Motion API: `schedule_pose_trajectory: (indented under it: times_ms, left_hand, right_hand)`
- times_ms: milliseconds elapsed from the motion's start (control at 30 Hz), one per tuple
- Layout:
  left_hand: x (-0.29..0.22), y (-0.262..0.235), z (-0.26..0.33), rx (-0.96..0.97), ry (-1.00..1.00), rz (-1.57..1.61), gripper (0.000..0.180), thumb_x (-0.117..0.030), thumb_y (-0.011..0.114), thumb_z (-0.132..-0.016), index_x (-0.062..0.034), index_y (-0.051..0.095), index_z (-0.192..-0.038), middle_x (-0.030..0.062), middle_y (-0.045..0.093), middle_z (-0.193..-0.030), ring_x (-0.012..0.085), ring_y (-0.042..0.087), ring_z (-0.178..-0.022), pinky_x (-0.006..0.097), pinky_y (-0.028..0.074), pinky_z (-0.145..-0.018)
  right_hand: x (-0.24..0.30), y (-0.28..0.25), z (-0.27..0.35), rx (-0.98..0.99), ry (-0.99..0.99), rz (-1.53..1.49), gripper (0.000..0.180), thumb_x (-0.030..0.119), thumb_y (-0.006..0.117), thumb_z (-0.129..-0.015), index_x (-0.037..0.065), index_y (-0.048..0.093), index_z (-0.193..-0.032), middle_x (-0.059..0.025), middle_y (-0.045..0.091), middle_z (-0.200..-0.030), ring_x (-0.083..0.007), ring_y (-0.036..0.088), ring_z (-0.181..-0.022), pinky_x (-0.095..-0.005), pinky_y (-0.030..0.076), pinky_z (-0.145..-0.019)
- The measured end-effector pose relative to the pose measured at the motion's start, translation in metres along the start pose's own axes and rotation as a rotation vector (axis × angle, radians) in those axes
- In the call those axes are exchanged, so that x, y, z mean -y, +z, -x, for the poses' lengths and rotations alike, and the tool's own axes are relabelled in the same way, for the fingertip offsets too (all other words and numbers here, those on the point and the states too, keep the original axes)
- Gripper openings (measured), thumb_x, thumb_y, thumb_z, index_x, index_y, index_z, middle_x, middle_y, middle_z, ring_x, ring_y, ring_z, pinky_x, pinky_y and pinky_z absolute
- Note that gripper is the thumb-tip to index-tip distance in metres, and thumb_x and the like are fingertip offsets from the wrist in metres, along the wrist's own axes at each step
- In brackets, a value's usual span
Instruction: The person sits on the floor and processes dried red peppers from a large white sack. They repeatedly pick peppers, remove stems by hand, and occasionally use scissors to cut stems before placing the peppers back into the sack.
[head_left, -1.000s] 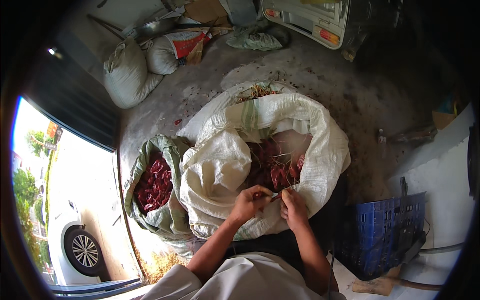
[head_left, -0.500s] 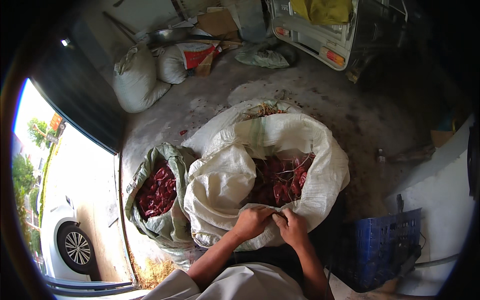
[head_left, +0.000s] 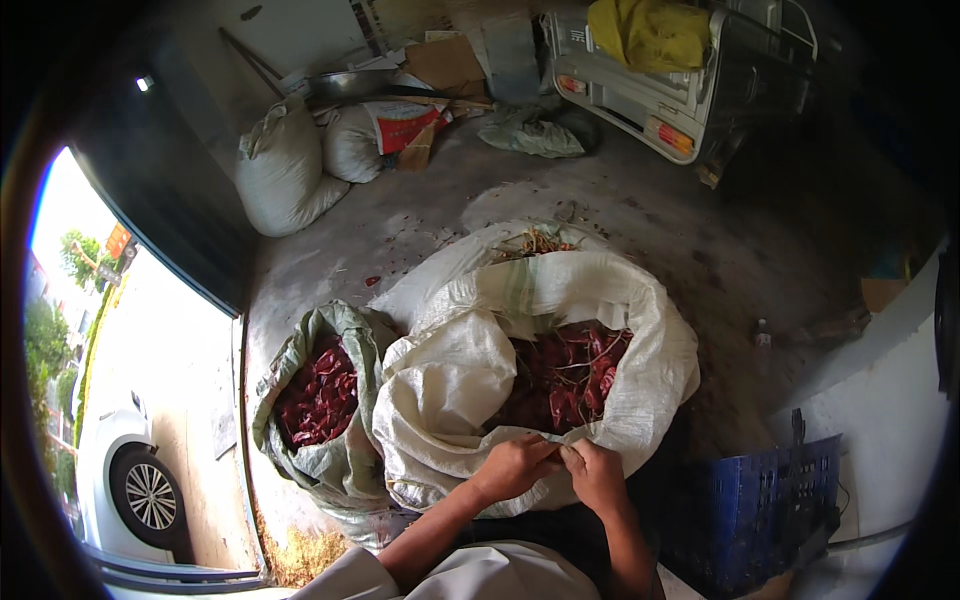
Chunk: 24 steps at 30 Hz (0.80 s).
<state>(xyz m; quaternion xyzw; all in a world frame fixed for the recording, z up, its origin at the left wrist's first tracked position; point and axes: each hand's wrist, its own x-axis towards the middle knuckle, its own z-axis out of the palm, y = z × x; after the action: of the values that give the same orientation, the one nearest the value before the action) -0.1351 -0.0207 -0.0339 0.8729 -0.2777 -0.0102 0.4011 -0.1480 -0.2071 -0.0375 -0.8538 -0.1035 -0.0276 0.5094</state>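
Observation:
A large white woven sack (head_left: 655, 390) stands open right in front of me, its rim rolled down. Dried red chili peppers (head_left: 568, 400) with pale stems lie inside it. Over its near rim my left hand (head_left: 517, 466) and my right hand (head_left: 596, 473) meet, fingertips pinched together. Whatever is between the fingers is too small or hidden to name. To the left, touching the white sack, is a greenish woven sack (head_left: 277, 452) filled with loose red chili pods (head_left: 318, 395).
Behind the white sack, another sack holds dry stems (head_left: 535, 243). A blue plastic crate (head_left: 755, 505) sits at my right. Full white sacks (head_left: 285, 175) lean by the far left wall. A cargo vehicle (head_left: 640, 95) stands at the back; a white car (head_left: 125, 450) is outside the doorway.
The whole scene sits slightly lower in the picture, as the view has tilted. Both hands stay pinched together at the near rim, with little other movement.

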Motion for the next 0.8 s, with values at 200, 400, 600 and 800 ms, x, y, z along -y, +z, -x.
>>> schedule_pose_trajectory:
  times_ms: [200, 400, 600, 800]
  left_hand:
    - [0.0, 0.012, 0.006, -0.04, -0.135, -0.109, 0.018, -0.019, 0.067, -0.085, -0.0042, 0.063, -0.094, 0.0178, 0.063, -0.077, 0.0385, 0.063, -0.076, 0.047, 0.051, -0.067]
    - [-0.014, 0.006, -0.004, -0.167, -0.19, 0.215, 0.013, -0.016, 0.067, -0.091, -0.0048, 0.065, -0.098, 0.013, 0.065, -0.076, 0.0278, 0.063, -0.063, 0.039, 0.049, -0.058]
    - [0.007, 0.017, 0.011, -0.116, -0.446, 0.775, 0.015, -0.016, 0.064, -0.096, -0.0038, 0.064, -0.106, 0.0016, 0.063, -0.083, 0.0089, 0.056, -0.067, 0.026, 0.047, -0.059]
    - [0.013, 0.0, -0.023, -0.305, -0.389, 0.866, 0.015, -0.009, 0.061, -0.097, -0.0023, 0.063, -0.11, 0.0067, 0.069, -0.095, 0.0083, 0.056, -0.07, 0.024, 0.047, -0.063]
  right_hand:
    - [0.01, 0.009, 0.001, -0.051, -0.237, 0.483, 0.02, 0.017, 0.062, -0.09, 0.006, 0.051, -0.078, -0.0147, 0.057, -0.063, -0.0354, 0.061, -0.058, -0.0451, 0.049, -0.053]
    - [0.006, 0.017, -0.01, -0.266, 0.018, -0.21, 0.022, 0.014, 0.061, -0.094, 0.004, 0.056, -0.074, -0.0132, 0.056, -0.061, -0.0311, 0.055, -0.052, -0.0392, 0.044, -0.052]
    - [-0.005, -0.001, -0.028, -0.239, 0.396, -1.265, 0.033, 0.031, 0.054, -0.101, 0.012, 0.047, -0.075, 0.0004, 0.044, -0.058, -0.0089, 0.039, -0.047, -0.024, 0.03, -0.043]
    - [-0.042, 0.011, -0.013, -0.167, 0.479, -1.368, 0.015, 0.022, 0.058, -0.1, 0.009, 0.055, -0.093, -0.0104, 0.069, -0.093, -0.0092, 0.057, -0.062, -0.0217, 0.041, -0.048]
